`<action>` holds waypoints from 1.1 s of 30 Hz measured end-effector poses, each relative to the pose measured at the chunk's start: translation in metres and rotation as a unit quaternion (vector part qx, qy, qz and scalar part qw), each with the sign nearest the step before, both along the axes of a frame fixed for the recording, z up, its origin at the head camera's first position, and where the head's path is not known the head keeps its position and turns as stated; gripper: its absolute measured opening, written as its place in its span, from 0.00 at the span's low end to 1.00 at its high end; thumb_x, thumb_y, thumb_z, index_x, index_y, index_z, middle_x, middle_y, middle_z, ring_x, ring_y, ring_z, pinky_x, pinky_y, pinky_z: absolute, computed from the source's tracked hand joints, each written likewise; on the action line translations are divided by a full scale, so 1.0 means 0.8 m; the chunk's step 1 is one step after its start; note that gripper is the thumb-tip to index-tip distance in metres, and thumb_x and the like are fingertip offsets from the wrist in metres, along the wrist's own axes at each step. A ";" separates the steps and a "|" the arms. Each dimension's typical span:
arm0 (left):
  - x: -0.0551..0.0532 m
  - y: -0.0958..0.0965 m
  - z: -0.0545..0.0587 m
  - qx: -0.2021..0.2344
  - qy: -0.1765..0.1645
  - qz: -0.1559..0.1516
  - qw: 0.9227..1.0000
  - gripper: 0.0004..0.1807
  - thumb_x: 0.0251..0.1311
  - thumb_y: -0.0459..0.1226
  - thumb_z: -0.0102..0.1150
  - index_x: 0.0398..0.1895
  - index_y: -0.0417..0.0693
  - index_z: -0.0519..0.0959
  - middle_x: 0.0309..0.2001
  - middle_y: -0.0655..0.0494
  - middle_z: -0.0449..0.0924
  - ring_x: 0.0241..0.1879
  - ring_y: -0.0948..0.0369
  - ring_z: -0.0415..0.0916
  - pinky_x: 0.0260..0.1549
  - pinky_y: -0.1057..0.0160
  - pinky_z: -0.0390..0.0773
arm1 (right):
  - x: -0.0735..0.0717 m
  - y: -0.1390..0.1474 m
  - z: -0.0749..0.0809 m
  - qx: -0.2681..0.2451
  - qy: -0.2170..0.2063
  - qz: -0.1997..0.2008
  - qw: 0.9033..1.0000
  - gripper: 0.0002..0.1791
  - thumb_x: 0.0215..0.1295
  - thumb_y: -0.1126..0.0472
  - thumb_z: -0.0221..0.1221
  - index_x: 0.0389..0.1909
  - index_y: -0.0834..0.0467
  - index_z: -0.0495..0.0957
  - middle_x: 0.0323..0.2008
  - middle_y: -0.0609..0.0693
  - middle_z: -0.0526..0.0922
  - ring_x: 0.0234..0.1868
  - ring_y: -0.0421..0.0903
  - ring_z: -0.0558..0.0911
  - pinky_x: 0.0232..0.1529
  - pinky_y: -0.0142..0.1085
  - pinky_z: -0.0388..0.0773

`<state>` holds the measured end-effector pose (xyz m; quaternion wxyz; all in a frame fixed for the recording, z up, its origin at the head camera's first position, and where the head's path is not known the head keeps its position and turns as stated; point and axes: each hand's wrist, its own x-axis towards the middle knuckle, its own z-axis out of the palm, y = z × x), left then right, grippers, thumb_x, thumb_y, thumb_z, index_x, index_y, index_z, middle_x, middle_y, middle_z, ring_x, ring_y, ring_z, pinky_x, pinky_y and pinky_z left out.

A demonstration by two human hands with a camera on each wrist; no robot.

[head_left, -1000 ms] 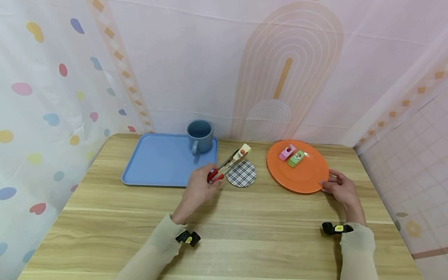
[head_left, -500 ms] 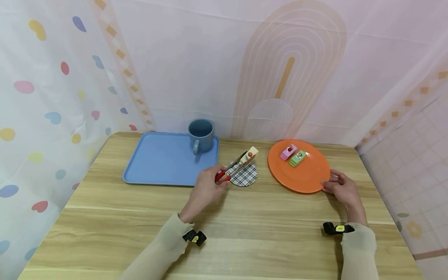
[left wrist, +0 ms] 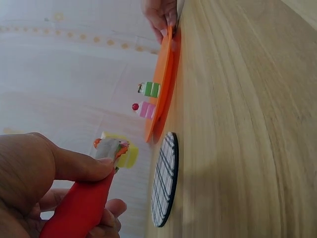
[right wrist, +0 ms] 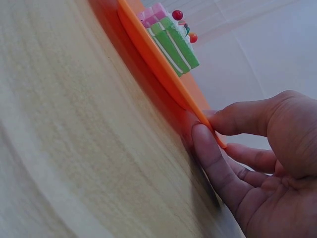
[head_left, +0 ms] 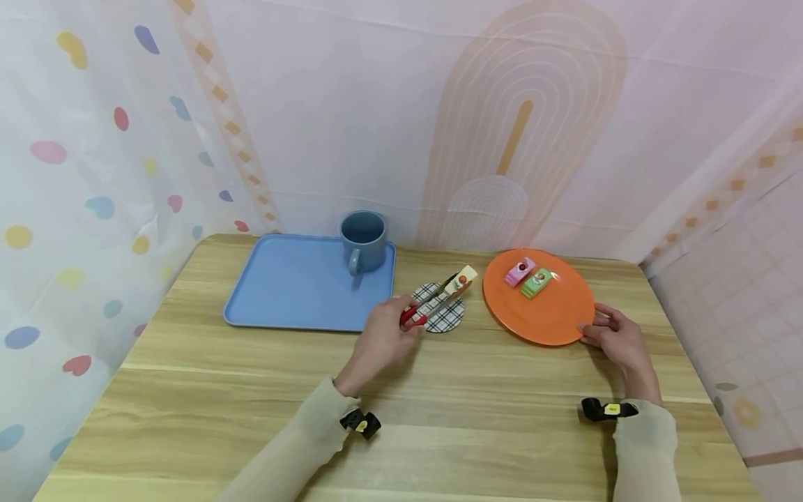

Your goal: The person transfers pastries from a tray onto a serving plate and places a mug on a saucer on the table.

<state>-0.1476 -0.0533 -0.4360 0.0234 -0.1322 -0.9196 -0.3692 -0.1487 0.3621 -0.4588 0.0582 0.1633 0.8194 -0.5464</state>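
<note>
My left hand (head_left: 384, 336) grips a pair of tongs (head_left: 409, 314) with red handles. Between the tips of the tongs is a small yellow toy cake slice (head_left: 462, 279), held above the table to the left of the orange plate (head_left: 544, 328). My right hand (head_left: 621, 343) pinches the plate's right rim, thumb on one side and fingers on the other in the right wrist view. On the plate lie a pink cake slice (head_left: 518, 273) and a green cake slice (right wrist: 173, 47), side by side, each topped with a small fruit.
A round plaid coaster (head_left: 447, 322) lies under the tongs, between the plate and a blue tray (head_left: 295, 286). At the tray's back right corner stands a blue-grey mug (head_left: 366, 247). A patterned curtain (head_left: 351, 125) hangs behind the wooden table (head_left: 477, 418).
My left hand has moved to the right, bringing the tongs and yellow cake slice over past the coaster toward the plate. My right hand keeps its hold on the plate's rim.
</note>
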 end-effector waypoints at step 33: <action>-0.003 0.060 -0.001 -0.018 -0.021 -0.044 0.999 0.15 0.59 0.33 0.68 0.50 0.46 0.80 0.33 0.55 0.78 0.32 0.60 0.71 0.25 0.65 0.67 | 0.001 0.004 -0.004 0.005 -0.001 0.003 1.000 0.42 0.72 0.63 0.62 0.80 0.63 0.51 0.42 0.41 0.78 0.36 0.29 0.85 0.44 0.30 0.85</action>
